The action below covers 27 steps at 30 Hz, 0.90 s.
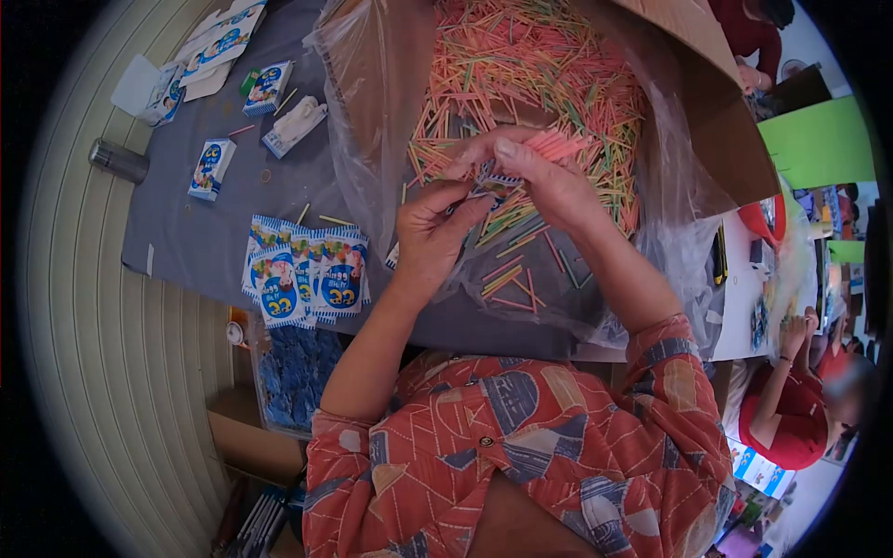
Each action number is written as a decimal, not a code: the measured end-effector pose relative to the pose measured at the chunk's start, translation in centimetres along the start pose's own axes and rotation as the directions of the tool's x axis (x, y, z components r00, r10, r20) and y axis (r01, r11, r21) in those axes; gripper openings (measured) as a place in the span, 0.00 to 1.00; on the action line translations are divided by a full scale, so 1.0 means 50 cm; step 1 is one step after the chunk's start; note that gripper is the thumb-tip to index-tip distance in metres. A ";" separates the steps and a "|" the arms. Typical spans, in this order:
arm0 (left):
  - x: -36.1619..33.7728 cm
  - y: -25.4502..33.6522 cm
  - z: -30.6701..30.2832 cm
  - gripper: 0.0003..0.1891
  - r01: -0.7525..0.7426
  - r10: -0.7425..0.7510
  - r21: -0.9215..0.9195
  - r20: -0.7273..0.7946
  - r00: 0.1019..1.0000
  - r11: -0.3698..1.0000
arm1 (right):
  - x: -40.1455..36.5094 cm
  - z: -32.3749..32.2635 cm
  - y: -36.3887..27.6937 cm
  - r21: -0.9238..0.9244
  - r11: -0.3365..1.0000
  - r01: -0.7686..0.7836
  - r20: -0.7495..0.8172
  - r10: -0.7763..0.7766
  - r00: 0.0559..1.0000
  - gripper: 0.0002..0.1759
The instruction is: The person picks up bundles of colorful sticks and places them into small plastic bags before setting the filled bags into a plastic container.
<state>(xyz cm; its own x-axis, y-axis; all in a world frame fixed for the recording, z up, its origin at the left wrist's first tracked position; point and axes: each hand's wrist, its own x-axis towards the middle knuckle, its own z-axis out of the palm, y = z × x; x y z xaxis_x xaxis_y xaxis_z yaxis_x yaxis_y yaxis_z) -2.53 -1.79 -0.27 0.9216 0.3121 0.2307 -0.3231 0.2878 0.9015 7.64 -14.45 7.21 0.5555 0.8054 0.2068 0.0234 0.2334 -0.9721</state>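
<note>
Holding pink sticks (558, 145) and a packet (499, 188), fingers (468, 218) leave its print unreadable.

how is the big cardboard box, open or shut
Open: the cardboard box is uncovered, and coloured sticks inside show plainly.

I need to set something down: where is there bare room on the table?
Free: gray tablecloth between the fanned packets and nearest small box, and between that box and the gray cylinder. Crowded: the cardboard carton heaped with colored sticks, left hand and right hand at its near side.
</note>
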 end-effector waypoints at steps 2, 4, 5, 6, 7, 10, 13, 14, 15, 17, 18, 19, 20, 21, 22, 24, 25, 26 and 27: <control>0.008 -0.001 0.005 0.08 0.056 -0.055 -0.050 0.017 0.998 0.997 | 0.002 -0.009 0.007 0.094 0.996 0.001 -0.057 0.004 0.998 0.21; 0.018 0.002 0.014 0.08 0.081 -0.078 -0.099 0.039 0.996 0.992 | 0.001 -0.021 -0.004 0.180 0.984 0.012 -0.116 0.009 0.993 0.21; 0.022 0.003 0.019 0.08 0.075 -0.071 -0.103 0.046 0.996 0.992 | -0.003 -0.028 -0.016 0.083 0.997 0.012 -0.106 -0.003 0.994 0.23; 0.025 0.003 0.022 0.08 0.095 -0.093 -0.124 0.027 0.995 0.988 | -0.004 -0.035 -0.023 -0.013 1.000 0.012 -0.095 -0.013 0.995 0.25; 0.028 0.003 0.024 0.07 0.117 -0.117 -0.145 0.008 0.993 0.982 | -0.003 -0.038 -0.024 -0.018 1.000 0.014 -0.097 -0.015 0.995 0.25; 0.033 -0.011 0.010 0.06 0.063 -0.064 0.022 0.037 0.997 0.998 | -0.001 -0.047 -0.007 -0.150 0.985 0.079 -0.027 -0.084 0.996 0.27; 0.034 -0.016 0.009 0.07 0.021 -0.023 0.098 0.026 0.999 0.995 | -0.002 -0.054 -0.004 -0.205 0.972 0.115 0.010 -0.115 0.993 0.24; 0.036 -0.018 0.009 0.07 0.024 -0.026 0.099 0.024 0.999 0.995 | -0.007 -0.051 -0.017 -0.256 0.967 0.013 -0.009 -0.016 1.000 0.26; 0.039 -0.021 0.010 0.07 -0.078 0.071 0.168 0.049 0.996 0.983 | -0.010 -0.048 -0.025 -0.305 0.948 -0.089 -0.033 0.083 0.996 0.28; 0.041 -0.019 0.010 0.08 -0.178 0.163 0.235 0.082 0.983 0.956 | -0.005 -0.053 -0.023 -0.303 0.945 -0.121 -0.038 0.115 0.993 0.30; 0.043 -0.013 0.011 0.08 -0.207 0.184 0.286 0.105 0.977 0.935 | 0.000 -0.058 -0.023 -0.305 0.941 -0.149 -0.042 0.143 0.989 0.32; 0.045 -0.009 0.012 0.08 -0.238 0.205 0.336 0.130 0.970 0.911 | 0.005 -0.069 -0.016 -0.304 0.941 -0.149 -0.043 0.142 0.989 0.32; 0.046 -0.009 0.012 0.08 -0.238 0.205 0.335 0.131 0.970 0.912 | 0.009 -0.084 -0.004 -0.288 0.938 -0.192 -0.019 0.195 0.981 0.33; 0.047 -0.008 0.011 0.07 -0.244 0.209 0.356 0.136 0.968 0.902 | 0.011 -0.090 0.002 -0.272 0.933 -0.236 0.007 0.247 0.969 0.35; 0.047 -0.008 0.011 0.07 -0.250 0.213 0.377 0.140 0.967 0.892 | 0.010 -0.090 0.003 -0.272 0.933 -0.237 0.007 0.248 0.969 0.35; 0.051 -0.006 0.007 0.08 -0.318 0.267 0.425 0.178 0.947 0.847 | 0.011 -0.085 0.005 -0.235 0.934 -0.271 -0.034 0.270 0.962 0.36; 0.052 -0.005 0.005 0.08 -0.385 0.316 0.469 0.222 0.922 0.795 | 0.011 -0.078 0.000 -0.234 0.934 -0.271 -0.032 0.272 0.962 0.36; 0.049 -0.010 0.006 0.08 -0.385 0.317 0.470 0.221 0.922 0.794 | 0.009 -0.067 -0.011 -0.283 0.931 -0.231 -0.012 0.237 0.971 0.35; 0.046 -0.021 0.009 0.09 -0.306 0.267 0.358 0.154 0.951 0.882 | 0.009 -0.060 -0.018 -0.333 0.924 -0.188 0.011 0.203 0.979 0.34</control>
<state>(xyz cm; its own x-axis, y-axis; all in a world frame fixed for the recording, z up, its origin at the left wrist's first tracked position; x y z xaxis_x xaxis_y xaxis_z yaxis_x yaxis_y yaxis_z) 0.01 -1.81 -0.53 0.8236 0.2341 0.5166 -0.4899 -0.1652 0.8560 10.37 -15.92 7.85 0.5395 0.8419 0.0067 0.1940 -0.1166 -0.9740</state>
